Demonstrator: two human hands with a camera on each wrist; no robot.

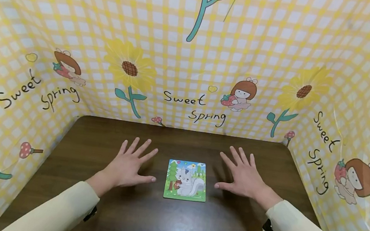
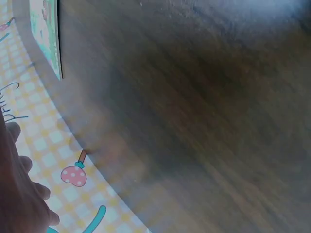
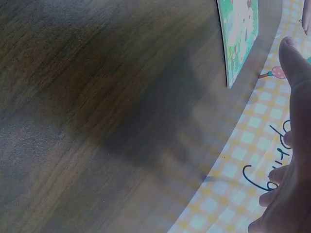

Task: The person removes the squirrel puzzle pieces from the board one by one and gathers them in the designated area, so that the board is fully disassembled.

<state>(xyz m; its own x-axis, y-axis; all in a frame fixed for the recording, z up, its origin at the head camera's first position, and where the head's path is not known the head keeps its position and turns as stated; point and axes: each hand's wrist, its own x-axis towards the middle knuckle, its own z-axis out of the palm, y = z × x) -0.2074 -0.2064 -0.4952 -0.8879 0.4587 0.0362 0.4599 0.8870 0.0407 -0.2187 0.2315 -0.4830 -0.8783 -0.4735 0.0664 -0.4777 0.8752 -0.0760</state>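
Observation:
A square picture puzzle point(image 1: 186, 180) lies flat on the dark wooden table, showing a grey-white squirrel among green trees. To its left, my left hand point(image 1: 129, 165) is spread palm down with its fingers apart, the thumb pointing at the puzzle. My right hand point(image 1: 243, 175) mirrors it on the other side, fingers also fanned out. Neither hand touches the puzzle or holds anything. In the left wrist view the puzzle's edge point(image 2: 46, 36) shows at the top left. The right wrist view has its corner part point(image 3: 238, 39) at the top, near my right thumb point(image 3: 294, 60).
Brown wood table point(image 1: 178, 230) reaches back to a yellow-and-white checked cloth point(image 1: 184, 65) that hangs around the back and both sides. The cloth bears printed sunflowers, mushrooms, girls and lettering. Pale sleeves point(image 1: 59, 204) cover both arms, with a dark strap at each wrist.

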